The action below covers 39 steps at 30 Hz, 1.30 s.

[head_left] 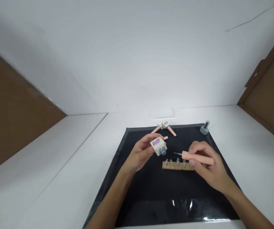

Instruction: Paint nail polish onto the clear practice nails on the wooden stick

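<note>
My left hand (140, 152) is closed round a white square nail polish bottle (157, 145), tilted so its uncapped neck points down and right. In my right hand (208, 165) is the long peach nail polish brush cap (197, 157), its thin brush (177, 154) pointing left toward the bottle, apart from it. Just below the brush lies a tan strip (175, 167) with several clear false nails (177, 163) standing on it. Its right end is partly hidden by my right fingers.
A shiny black mat (148, 187) covers the middle of the white table. Near its far edge lie white bottles with peach caps (171, 130). A blue-grey polish bottle (204, 129) stands at the far right corner. Brown panels (13, 105) flank both sides.
</note>
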### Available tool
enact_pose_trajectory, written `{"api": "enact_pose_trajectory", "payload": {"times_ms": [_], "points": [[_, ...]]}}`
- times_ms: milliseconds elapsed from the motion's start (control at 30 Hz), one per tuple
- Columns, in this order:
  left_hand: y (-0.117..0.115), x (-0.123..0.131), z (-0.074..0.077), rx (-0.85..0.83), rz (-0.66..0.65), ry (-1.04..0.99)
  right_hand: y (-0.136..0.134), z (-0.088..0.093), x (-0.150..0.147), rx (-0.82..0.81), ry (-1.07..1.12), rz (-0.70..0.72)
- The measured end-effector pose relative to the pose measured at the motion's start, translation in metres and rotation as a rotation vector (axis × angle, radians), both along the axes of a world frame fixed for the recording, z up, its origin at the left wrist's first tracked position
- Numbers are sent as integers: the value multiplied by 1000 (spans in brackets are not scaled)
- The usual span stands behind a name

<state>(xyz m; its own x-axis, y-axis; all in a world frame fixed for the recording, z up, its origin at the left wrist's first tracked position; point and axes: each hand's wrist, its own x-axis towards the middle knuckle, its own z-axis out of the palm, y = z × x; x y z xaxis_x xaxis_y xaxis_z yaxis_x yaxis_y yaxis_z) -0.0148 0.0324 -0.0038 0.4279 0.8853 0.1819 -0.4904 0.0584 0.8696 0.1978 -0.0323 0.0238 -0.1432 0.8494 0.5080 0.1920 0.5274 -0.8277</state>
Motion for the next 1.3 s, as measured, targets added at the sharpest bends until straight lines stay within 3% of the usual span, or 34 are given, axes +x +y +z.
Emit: {"api": "enact_pose_trajectory", "payload": {"times_ms": [300, 867, 1300], "points": [[-4, 8, -3, -125, 15, -44, -3, -3, -9, 232, -74, 73], [-8, 13, -4, -209, 42, -84, -4, -8, -10, 223, -56, -103], [-7, 14, -9, -188, 18, -48, -2, -3, -12, 241, -139, -131]]}}
